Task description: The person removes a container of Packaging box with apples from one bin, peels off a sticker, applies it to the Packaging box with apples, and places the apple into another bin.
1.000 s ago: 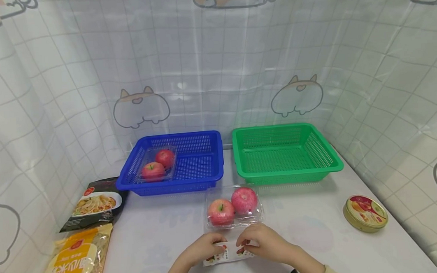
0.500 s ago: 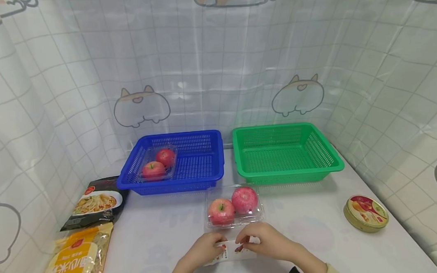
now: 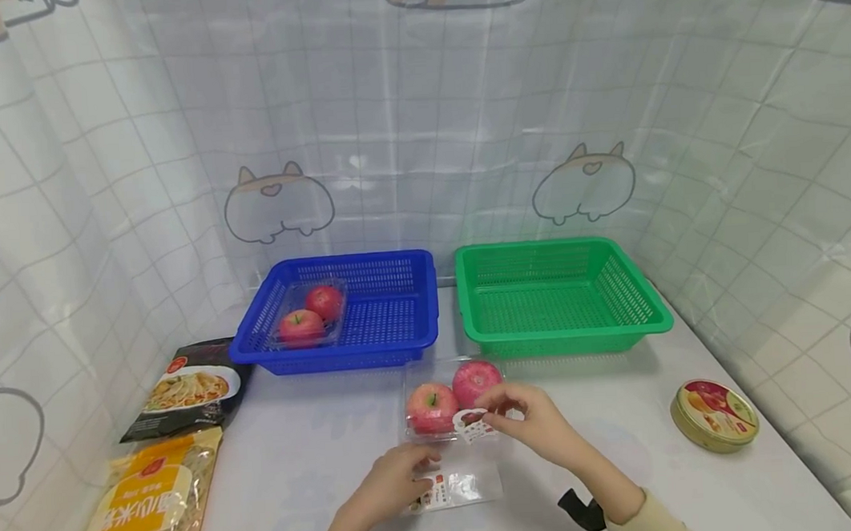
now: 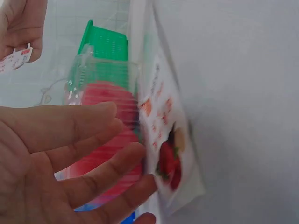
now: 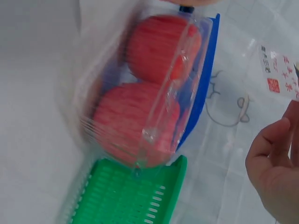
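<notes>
My right hand pinches a white printed label between thumb and fingers, held over the near right part of a clear plastic box with two red apples. In the right wrist view that label stands out from the fingertips. My left hand lies at the left end of a label sheet on the table, nearer than the box. The left wrist view shows its fingers loosely spread beside the printed sheet. Whether they touch the sheet I cannot tell.
Behind the box stand a blue basket, holding another apple box, and a green basket. A round tin sits at right. Two food packs, black and yellow, lie at left.
My right hand has lifted away from the sheet with a label and moved up and right over the box's near side. The left hand has stayed by the sheet.
</notes>
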{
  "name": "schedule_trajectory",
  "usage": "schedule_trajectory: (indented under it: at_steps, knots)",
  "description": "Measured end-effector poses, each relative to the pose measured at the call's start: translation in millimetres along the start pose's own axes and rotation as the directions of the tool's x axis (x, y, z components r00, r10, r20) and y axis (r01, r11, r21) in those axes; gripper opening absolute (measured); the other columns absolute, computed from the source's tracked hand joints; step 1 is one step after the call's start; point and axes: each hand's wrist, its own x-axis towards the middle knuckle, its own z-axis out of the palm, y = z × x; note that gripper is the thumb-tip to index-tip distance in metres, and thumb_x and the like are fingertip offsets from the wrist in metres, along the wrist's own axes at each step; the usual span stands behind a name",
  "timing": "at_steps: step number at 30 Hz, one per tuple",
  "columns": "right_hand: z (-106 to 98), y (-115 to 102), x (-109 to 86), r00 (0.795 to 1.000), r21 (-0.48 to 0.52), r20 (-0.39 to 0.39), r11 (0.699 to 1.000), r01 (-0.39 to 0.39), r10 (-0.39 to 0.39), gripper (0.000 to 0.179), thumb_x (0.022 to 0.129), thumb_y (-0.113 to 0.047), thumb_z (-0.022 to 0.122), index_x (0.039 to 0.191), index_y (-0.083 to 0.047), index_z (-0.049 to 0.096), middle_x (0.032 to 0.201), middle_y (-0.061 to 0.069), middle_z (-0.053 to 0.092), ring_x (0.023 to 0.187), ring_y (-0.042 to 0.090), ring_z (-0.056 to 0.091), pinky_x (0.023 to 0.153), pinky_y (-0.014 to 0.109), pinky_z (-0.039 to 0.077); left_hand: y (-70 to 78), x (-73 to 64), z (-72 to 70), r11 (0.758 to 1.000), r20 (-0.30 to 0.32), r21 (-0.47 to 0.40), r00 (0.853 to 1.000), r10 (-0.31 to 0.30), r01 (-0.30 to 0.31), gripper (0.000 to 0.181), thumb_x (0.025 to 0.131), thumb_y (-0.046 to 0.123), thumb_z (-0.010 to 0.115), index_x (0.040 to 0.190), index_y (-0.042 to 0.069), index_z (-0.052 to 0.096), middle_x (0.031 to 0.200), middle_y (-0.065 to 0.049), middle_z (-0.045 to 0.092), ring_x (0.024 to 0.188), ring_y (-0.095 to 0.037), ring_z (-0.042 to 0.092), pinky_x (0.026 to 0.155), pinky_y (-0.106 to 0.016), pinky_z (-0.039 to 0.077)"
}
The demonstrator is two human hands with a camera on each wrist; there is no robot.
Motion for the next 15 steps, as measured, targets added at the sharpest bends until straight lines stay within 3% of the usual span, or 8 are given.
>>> schedule_trajectory:
  at_steps: [5, 9, 12, 15]
  knots:
    - [-6.7, 2.5, 8.9, 0.996, 0.057, -0.053, 0.996, -0.071, 0.074, 0.017, 0.085, -0.005, 0.064, 0.102, -0.002, 0.063, 0.094, 0.010, 0.064, 0.082, 0.009, 0.058, 0.074, 0.026, 0.050, 3.7, -5.7, -14.1, 0.999, 0.064, -0.009, 0.997, -0.031, 0.032, 0.024, 0.077, 0.015, 0.071, 0.099, 0.007, 0.065, 0.095, -0.004, 0.063, 0.090, -0.025, 0.059, 0.078, -0.040, 0.048]
    - [-9.5, 6.3, 16.1, 0.988, 0.127, -0.071, 0.983, -0.130, 0.140, 0.020, 0.085, -0.005, 0.063, 0.105, 0.000, 0.061, 0.100, 0.014, 0.063, 0.088, 0.014, 0.059, 0.077, 0.026, 0.050, 11.0, -11.2, -32.8, 0.996, 0.118, -0.043, 0.990, -0.076, 0.081, 0.024, 0.077, 0.020, 0.072, 0.096, 0.006, 0.065, 0.090, -0.003, 0.062, 0.084, -0.024, 0.058, 0.071, -0.038, 0.047]
    - [-9.9, 9.4, 20.7, 0.973, 0.192, -0.091, 0.962, -0.192, 0.212, 0.023, 0.085, -0.006, 0.064, 0.106, 0.001, 0.060, 0.102, 0.016, 0.062, 0.091, 0.019, 0.060, 0.078, 0.026, 0.050, 18.8, -10.3, -47.4, 0.996, 0.086, -0.060, 0.994, -0.062, 0.067, 0.024, 0.080, 0.023, 0.070, 0.096, 0.006, 0.065, 0.088, -0.002, 0.062, 0.082, -0.021, 0.057, 0.069, -0.036, 0.046]
    - [-8.4, 12.9, 25.6, 0.949, 0.237, -0.118, 0.937, -0.257, 0.291, 0.025, 0.084, -0.008, 0.066, 0.107, 0.000, 0.061, 0.102, 0.014, 0.062, 0.094, 0.020, 0.060, 0.079, 0.026, 0.050, 25.7, -2.9, -55.8, 0.998, -0.024, -0.069, 1.000, -0.013, 0.012, 0.024, 0.083, 0.025, 0.067, 0.097, 0.006, 0.065, 0.092, -0.004, 0.064, 0.087, -0.024, 0.058, 0.075, -0.040, 0.048]
